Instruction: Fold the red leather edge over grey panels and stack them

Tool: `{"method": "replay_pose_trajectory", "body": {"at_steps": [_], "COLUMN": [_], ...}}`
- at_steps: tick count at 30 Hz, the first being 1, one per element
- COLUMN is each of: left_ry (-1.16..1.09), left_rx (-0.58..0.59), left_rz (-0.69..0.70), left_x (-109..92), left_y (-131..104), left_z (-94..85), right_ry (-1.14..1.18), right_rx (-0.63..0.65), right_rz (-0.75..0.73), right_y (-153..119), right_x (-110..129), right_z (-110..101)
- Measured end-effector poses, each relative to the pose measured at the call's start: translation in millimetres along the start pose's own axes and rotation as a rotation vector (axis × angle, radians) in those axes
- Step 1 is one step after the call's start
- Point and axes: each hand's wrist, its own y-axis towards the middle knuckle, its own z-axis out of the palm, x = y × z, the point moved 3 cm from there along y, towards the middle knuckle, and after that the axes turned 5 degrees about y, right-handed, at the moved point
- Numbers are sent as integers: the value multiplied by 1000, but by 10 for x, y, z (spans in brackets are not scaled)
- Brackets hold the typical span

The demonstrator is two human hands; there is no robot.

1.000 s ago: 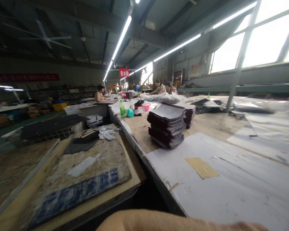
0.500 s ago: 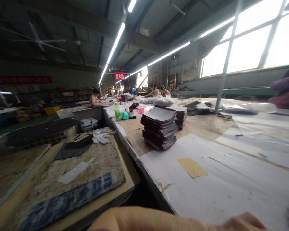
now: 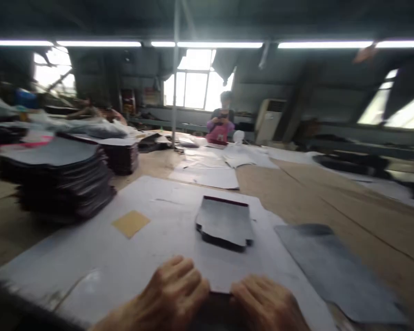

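Both of my hands are low in the head view, slightly blurred, side by side at the near end of the table. My left hand (image 3: 174,292) has its fingers bent over the left side of a dark sheet piece (image 3: 221,310). Closed on the same piece's right side is my right hand (image 3: 267,301). The piece's lower part runs out of view. Just beyond, a small stack of grey cut pieces (image 3: 225,221) with dark edges lies on the white sheet (image 3: 158,271). To the right rests a larger grey sheet (image 3: 341,271).
A tall stack of dark-edged pieces (image 3: 62,179) stands at the left, with another stack (image 3: 120,156) behind it. A tan paper square (image 3: 131,224) lies on the white sheet. Past a thin pole (image 3: 175,92), a person (image 3: 222,122) is across the table.
My view has swung right and down toward the table. Both hands now show on a dark piece; before, only a blurred arm and hand crossed the bottom edge.
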Motion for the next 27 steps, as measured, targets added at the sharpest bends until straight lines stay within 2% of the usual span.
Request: {"method": "replay_pose_trajectory", "body": {"at_steps": [3,5,7,10,12,16,19,21,24,27], "left_ry": [-15,-22,-75,-176,-227,-311,-350,-395,-508,-544], "left_rx": [-42,17,68,28,42,172,289,376,482,563], "left_rz": [53,48,26,-33,-104,-210,-353,-459,-534,-536], "left_x": [70,102,129,191,264,511,807,1010,1255,1424], "left_y": [-36,-64,-100,-135,-110,126,391,551,734,842], "left_z": [14,50,91,101,77,-26,-69,-51,67,321], "right_ry": [-4,-2,13,110,171,324,565,642,659,601], "right_rx": [89,102,128,143,117,120,150,137,135,178], "right_rz": [53,109,163,250,340,556,707,759,778,816], "right_y": [-97,-163,-223,-221,-126,201,423,531,647,723], "right_x": [-78,-100,-105,-120,-166,-386,-615,-763,-970,-1200], "right_z": [-182,-289,-377,-487,-554,-647,-705,-767,-799,-628]}}
